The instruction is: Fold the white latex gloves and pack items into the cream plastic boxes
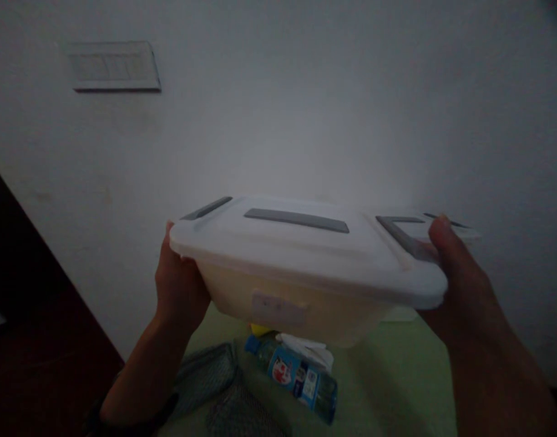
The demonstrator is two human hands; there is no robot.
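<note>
A lidded plastic storage box (301,261), with a white lid carrying grey strips and a cream body, is held up in the air between both hands. My left hand (178,279) grips its left end, the fingers passing underneath. At the right end my right hand (460,285) has its thumb on the lid's edge, its other fingers mostly hidden below. A small pale label (278,308) sits on the near side of the box. The contents cannot be seen.
Below lies a green surface (388,376) bearing a blue-labelled plastic bottle (294,376), a white item (308,348) and a dark mesh item (205,376). Behind the right hand is another white lidded box (410,218), partly hidden. A switch panel (112,67) is on the wall.
</note>
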